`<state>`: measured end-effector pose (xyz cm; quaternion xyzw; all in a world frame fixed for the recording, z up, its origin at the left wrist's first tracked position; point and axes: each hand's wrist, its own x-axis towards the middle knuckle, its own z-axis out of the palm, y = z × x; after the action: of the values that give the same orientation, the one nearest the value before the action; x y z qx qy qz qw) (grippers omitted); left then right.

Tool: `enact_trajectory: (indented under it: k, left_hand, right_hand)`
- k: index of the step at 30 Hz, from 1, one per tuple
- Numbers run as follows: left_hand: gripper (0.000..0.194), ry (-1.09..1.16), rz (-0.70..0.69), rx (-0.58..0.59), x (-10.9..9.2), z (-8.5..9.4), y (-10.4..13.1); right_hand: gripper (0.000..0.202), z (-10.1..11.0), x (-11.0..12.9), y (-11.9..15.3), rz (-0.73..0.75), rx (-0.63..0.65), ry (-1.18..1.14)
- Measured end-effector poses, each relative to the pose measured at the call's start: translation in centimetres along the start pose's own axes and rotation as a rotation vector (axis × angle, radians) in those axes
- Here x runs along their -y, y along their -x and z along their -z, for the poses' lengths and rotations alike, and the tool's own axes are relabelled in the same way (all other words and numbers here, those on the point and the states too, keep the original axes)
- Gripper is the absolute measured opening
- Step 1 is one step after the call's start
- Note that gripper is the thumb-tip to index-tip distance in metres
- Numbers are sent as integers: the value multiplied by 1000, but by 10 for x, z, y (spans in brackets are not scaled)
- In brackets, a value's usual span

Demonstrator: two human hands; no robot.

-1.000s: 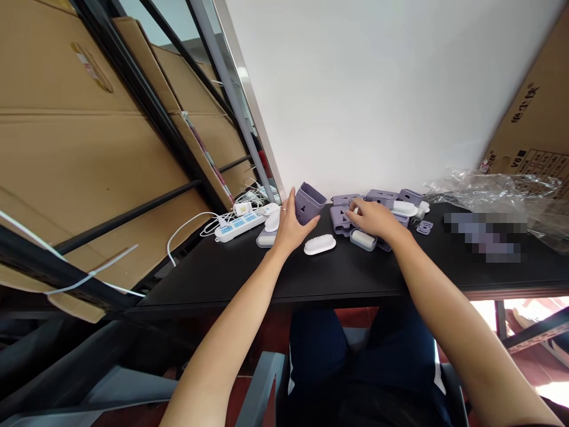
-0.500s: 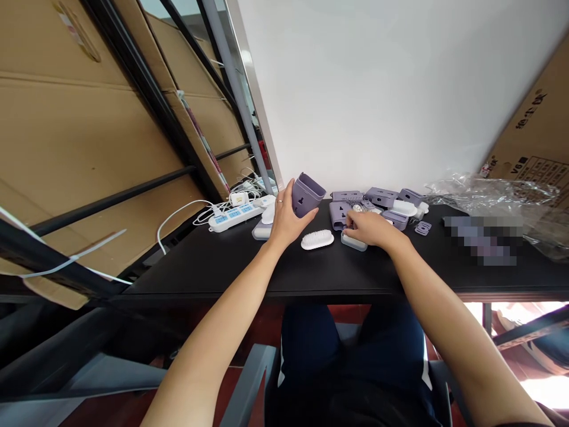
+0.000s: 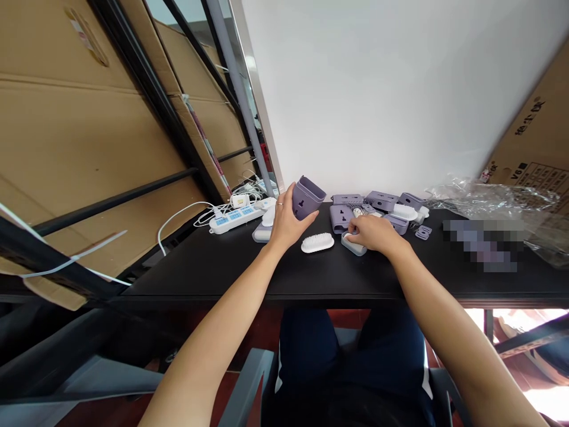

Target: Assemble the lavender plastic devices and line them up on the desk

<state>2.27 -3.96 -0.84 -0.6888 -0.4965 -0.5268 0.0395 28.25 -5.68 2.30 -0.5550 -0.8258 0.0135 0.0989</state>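
Note:
My left hand is wrapped round a purple open-topped plastic case, tilted above the table with its opening up. My right hand has its fingers pinched at a translucent plastic cover lying on the table; the fingertips are partly hidden. Between the hands a white bristled brush head rests bristles up. Behind my right hand lies another purple case, and to its right are more purple parts and a white brush head.
A white power strip with tangled cables stands at the left of the black table. Clear plastic wrap and a cardboard box are at the right. A small purple plate lies flat near the parts.
My right hand has shifted slightly, its fingertips now down at the translucent cover. The left hand still holds the purple case in nearly the same spot.

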Motion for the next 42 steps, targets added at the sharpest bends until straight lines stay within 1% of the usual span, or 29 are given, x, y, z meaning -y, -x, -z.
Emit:
enact_trajectory:
  k: [2,6,9,12,14,16,17,19,21,22,24,25,26,28,29,31,33,35,37,38,40,42]
  left_hand:
    - [95,2,4,4,0,0,0]
    - [95,-1,8,8,-2,1,-1]
    - [94,-11,8,15,-4,2,-1]
    - [95,-27,-2,8,-5,3,-1]
    - [94,-32,-10,1,-5,3,-1]
    - [94,-34,-11,-6,-6,4,-2]
    - [94,-36,-9,-9,-6,4,-2]
    - [94,-41,-5,-13,-6,4,-2]
    - [94,-43,-6,-13,-6,4,-2]
    - [93,-44,-8,-13,-6,4,-1]
    - [93,-44,-15,-13,-7,4,-1]
    - [93,-43,-17,-10,-7,3,-1]
    - [93,-41,-16,-5,-7,3,-1]
    - [93,-36,-11,8,-7,3,-2]
    - [94,-33,-8,13,-6,3,-2]
    - [94,-29,-2,18,-6,3,-2]
    - [94,-27,3,17,-7,3,-2]
    - [94,-27,5,16,-7,3,-2]
    - [93,-25,-3,15,-8,3,-2]
    - [93,-23,-10,13,-8,3,-2]
    - [93,-20,-24,5,-8,3,-2]
    - [94,-21,-32,-9,-7,3,-2]
  right_hand:
    - [15,0,1,0,15,4,-13]
    - [36,-2,7,2,78,-16,-43]
    - [45,-5,12,6,109,4,-27]
    - [46,-7,12,7,127,17,-55]
    - [43,-6,9,5,154,-15,-169]
    - [39,-1,4,1,180,-102,-424]
    - [38,3,1,-1,184,-164,-612]
    - [39,12,-5,-5,163,-304,-1064]
    - [44,20,-11,-8,104,-440,-1482]
    - [45,22,-15,-10,67,-519,-1646]
    - [44,23,-23,-15,-20,-674,-1876]
    - [42,22,-28,-18,-78,-727,-1952]
    - [41,19,-33,-22,-144,-757,-2007]
    - [41,12,-41,-28,-269,-745,-2054]
    - [43,8,-43,-31,-305,-723,-2039]
    - [46,3,-43,-33,-314,-664,-1936]
    - [49,1,-37,-31,-284,-618,-1733]
    - [48,1,-25,-24,-231,-589,-1424]
    - [42,2,-11,-17,-103,-553,-1020]
    - [39,2,-5,-13,-40,-490,-824]
    - [33,-1,3,-8,41,-362,-521]
    - [30,-5,5,-5,104,-247,-340]
